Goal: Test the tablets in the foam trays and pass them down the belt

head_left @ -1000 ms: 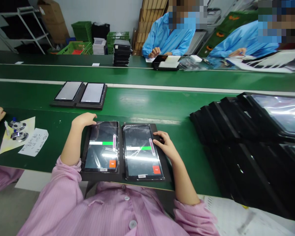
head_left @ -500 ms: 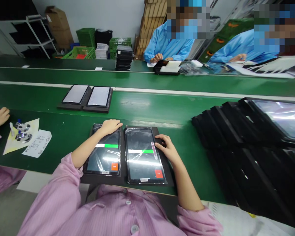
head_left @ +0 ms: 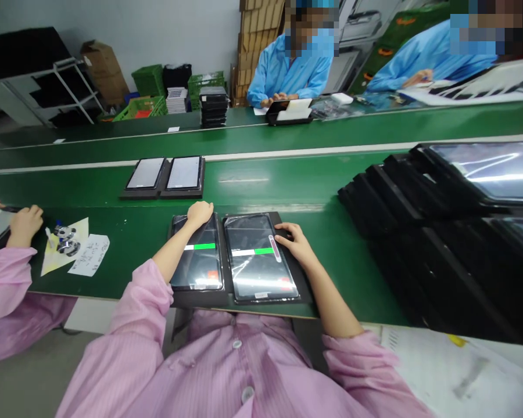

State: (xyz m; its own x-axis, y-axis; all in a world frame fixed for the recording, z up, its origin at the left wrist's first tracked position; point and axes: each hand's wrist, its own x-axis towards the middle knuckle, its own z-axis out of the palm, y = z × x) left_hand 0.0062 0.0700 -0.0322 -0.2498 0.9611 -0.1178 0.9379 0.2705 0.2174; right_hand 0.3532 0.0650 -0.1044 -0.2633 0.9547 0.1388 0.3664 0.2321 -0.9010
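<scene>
Tablet partly behind left hand | black trays right | note left

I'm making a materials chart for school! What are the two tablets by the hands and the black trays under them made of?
The two tablets seem fronted with glossy glass, maybe under clear film: bright glare and wrinkles show. The black trays look matte, with little shine; foam or plastic, I can't tell.

Open lane on green bench betw. R hand & blk tray stack, which blocks far R. Fwd of R hand also open; fwd-L, two white-screen tablets obstruct. L hand blocks top of L tablet. Far L: paper notes w/ metal parts, then co-worker's hand, in way.
</scene>
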